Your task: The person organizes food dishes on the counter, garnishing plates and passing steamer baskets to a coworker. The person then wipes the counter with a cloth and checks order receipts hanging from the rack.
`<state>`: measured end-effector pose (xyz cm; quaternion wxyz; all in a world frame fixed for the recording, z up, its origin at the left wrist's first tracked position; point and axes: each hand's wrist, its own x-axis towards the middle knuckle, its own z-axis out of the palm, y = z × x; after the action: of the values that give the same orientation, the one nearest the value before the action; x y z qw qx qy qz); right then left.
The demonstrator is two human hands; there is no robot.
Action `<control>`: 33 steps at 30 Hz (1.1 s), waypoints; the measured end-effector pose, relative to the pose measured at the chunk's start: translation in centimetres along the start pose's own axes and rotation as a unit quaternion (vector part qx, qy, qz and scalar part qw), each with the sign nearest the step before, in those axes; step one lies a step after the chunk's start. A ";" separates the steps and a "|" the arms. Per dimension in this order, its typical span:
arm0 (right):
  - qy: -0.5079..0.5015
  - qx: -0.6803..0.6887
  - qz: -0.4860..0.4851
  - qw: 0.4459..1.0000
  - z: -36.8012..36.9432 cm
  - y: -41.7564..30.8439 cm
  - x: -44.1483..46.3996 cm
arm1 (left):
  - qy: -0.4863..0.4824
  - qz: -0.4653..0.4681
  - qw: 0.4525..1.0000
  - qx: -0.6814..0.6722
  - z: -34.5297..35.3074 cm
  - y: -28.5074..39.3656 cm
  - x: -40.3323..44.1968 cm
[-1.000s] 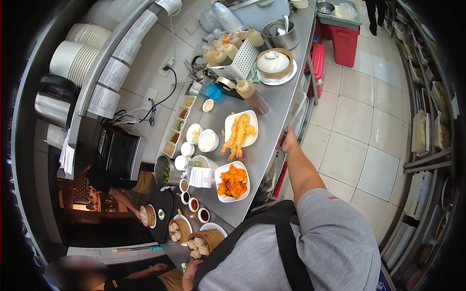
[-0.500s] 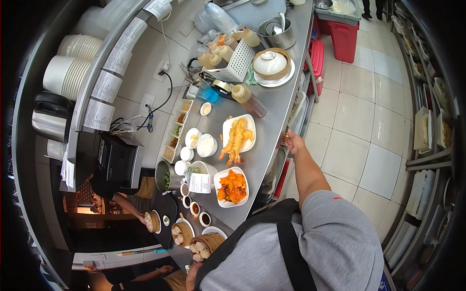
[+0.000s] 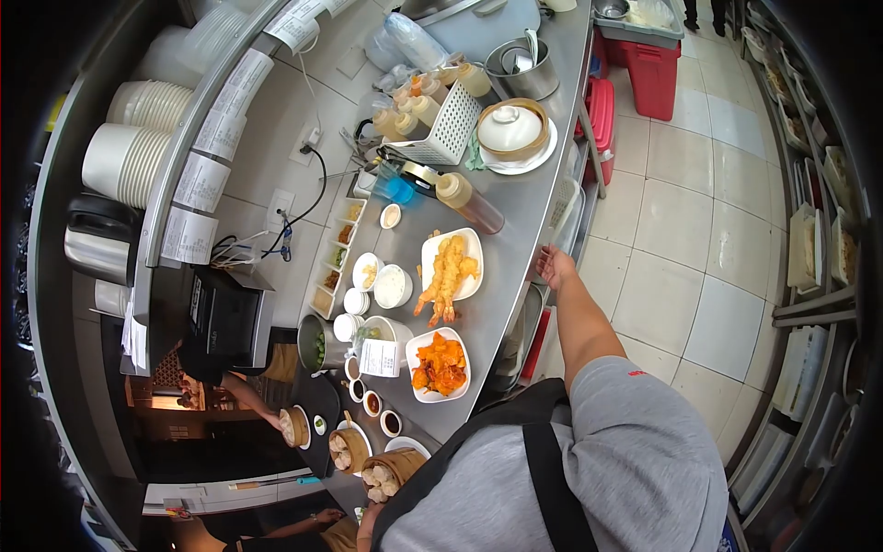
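My right hand (image 3: 555, 267) hangs beside the counter's long edge, fingers apart, nothing visible in it. Closest to it on the steel counter are a white dish of battered fried prawns (image 3: 448, 276) and a white dish of orange-sauced fried pieces (image 3: 439, 365). At the lower edge my left hand (image 3: 370, 517) shows only in part, beside a bamboo steamer of dumplings (image 3: 381, 480). Its fingers are mostly hidden, so whether it grips the steamer is unclear. Another bamboo steamer (image 3: 348, 451) stands alongside, with a dark sauce cup (image 3: 391, 423) nearby.
A co-worker's hand (image 3: 276, 420) touches a bamboo steamer (image 3: 295, 427) on a black tray; another person's forearm (image 3: 299, 526) is below. A sauce bottle (image 3: 469, 203), white bottle basket (image 3: 452, 129) and lidded pot (image 3: 511, 131) stand farther up. Shelving (image 3: 805, 248) lines the right.
My right hand has drawn slightly away from the counter edge, and its fingers have loosened from a curl. The whole view has shifted slightly; the dishes stay in place.
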<state>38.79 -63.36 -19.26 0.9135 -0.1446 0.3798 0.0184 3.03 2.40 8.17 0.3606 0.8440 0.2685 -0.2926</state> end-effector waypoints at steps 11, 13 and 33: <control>0.057 0.052 -0.037 0.996 3.9 -2.7 1.8 | 0.004 0.025 0.999 0.046 0.2 0.0 -0.8; 0.064 0.079 -0.056 0.993 3.7 -2.9 1.7 | 0.003 0.029 0.998 0.053 0.2 0.1 -0.7; 0.053 0.087 -0.024 0.995 5.0 -5.0 2.5 | -0.015 0.182 0.963 0.196 -1.2 -1.7 -0.4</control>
<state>44.71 -66.98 -16.45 0.9015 -0.0746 0.4239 -0.0446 2.01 4.25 8.33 0.2388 0.9284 0.0423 -0.2815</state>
